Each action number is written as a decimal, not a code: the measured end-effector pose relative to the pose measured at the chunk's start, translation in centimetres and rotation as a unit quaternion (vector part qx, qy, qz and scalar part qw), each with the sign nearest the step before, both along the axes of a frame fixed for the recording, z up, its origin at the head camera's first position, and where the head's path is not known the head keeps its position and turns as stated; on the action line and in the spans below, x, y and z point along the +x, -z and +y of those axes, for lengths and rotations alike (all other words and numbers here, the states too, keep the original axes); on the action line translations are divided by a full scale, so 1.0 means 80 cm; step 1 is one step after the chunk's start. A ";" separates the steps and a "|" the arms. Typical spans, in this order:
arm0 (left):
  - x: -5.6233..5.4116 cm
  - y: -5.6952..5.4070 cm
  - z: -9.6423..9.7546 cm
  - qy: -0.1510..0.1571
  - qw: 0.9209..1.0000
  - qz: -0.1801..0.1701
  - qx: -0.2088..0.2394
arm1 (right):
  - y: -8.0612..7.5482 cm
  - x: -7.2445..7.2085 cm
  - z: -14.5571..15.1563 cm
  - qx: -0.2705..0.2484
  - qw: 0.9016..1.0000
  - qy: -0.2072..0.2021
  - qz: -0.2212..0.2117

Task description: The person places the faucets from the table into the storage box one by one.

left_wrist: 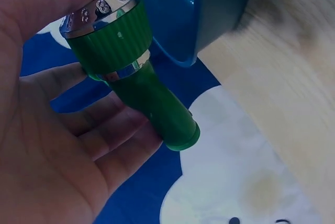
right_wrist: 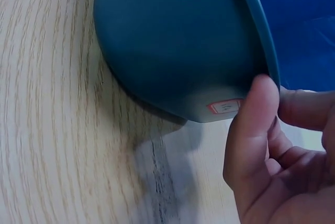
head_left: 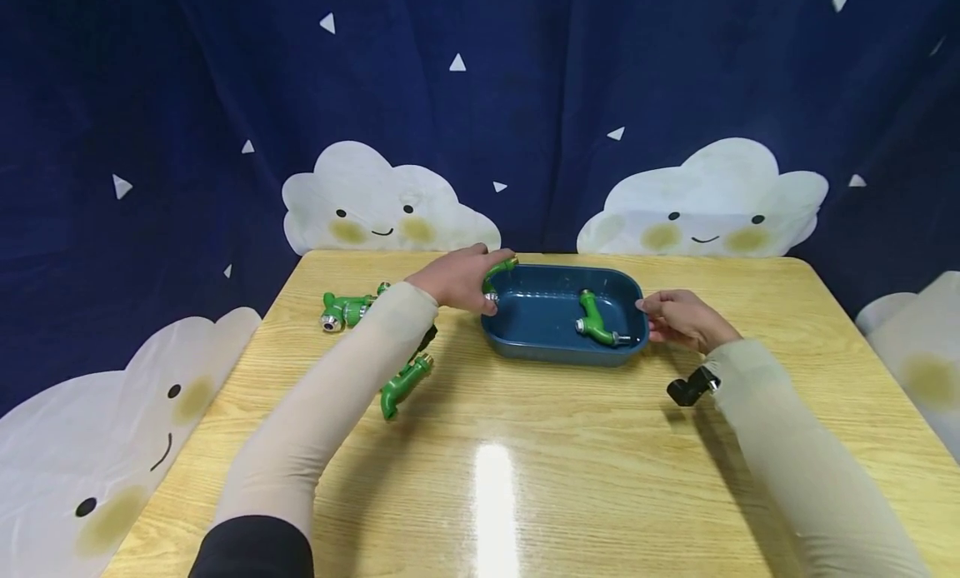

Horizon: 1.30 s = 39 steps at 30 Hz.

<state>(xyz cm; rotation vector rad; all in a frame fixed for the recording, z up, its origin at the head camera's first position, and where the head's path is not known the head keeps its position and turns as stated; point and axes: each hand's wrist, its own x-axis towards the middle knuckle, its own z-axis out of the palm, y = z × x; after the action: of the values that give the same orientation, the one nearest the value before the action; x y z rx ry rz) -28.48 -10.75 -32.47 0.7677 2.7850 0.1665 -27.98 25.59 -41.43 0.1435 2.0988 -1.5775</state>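
My left hand (head_left: 459,280) holds a green tap (left_wrist: 162,106) with a chrome collar and end, over the left end of a dark blue plastic basin (head_left: 558,353). In the left wrist view, the thumb lies along the tap's chrome end and the fingers curl behind its green body. At the basin's right end, my right hand (head_left: 686,318) pinches the rim between thumb and fingers. The right wrist view shows a small red-bordered label (right_wrist: 224,107) on the basin's outer wall beside the thumb. Another green tap (head_left: 592,318) lies inside the basin, toward its right.
Left of the basin, more green taps lie on the wooden table (head_left: 600,470): one with chrome parts (head_left: 345,311) farther back, and a curved one (head_left: 403,386) nearer, both partly behind my left forearm. A dark blue curtain (head_left: 525,87) with cloud shapes hangs behind the table.
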 end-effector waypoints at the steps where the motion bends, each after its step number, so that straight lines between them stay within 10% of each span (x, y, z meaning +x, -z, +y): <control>1: -0.001 -0.001 0.002 0.002 1.000 0.001 -0.003 | 0.000 0.000 0.000 0.001 1.000 0.000 0.001; 39: -0.014 0.017 0.053 0.011 0.998 -0.035 -0.052 | 0.004 0.000 -0.002 -0.025 1.000 0.011 0.004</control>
<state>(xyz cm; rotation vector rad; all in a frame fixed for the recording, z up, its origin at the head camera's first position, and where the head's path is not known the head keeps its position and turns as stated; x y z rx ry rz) -29.62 -6.49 -33.86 0.7520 2.6937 0.0446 -27.99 25.47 -41.78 0.1427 2.0675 -1.6444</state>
